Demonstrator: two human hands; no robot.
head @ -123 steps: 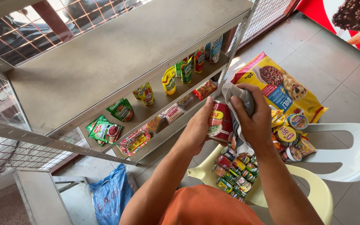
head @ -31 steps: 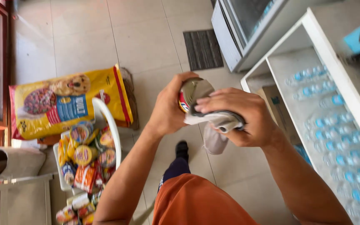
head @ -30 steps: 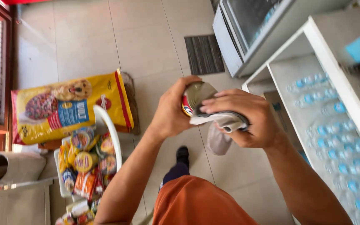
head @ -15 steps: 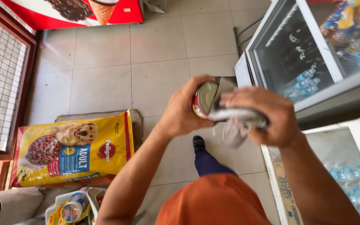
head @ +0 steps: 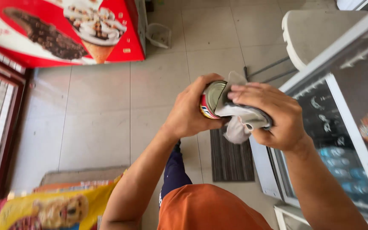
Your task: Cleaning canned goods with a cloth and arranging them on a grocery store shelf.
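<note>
My left hand (head: 189, 110) grips a small metal tin can (head: 211, 99) with a red and yellow label, its silver end facing up. Pressed over the can's right side is a grey-white cloth (head: 240, 120), which my right hand (head: 273, 115) holds bunched in its fingers. Both hands are held together in the air above the tiled floor, in front of my orange shirt.
A glass-fronted cooler (head: 346, 119) with bottles and packets stands at the right. A red chest freezer (head: 64, 30) with ice cream pictures is at the top left. A yellow pet food bag (head: 52, 208) lies at the bottom left. A dark doormat (head: 231, 159) lies under the hands.
The view has swung away from the shelf and the chair of cans toward the freezer and cooler. My hands stay on the can and cloth, the cloth shifting over the can's end.
</note>
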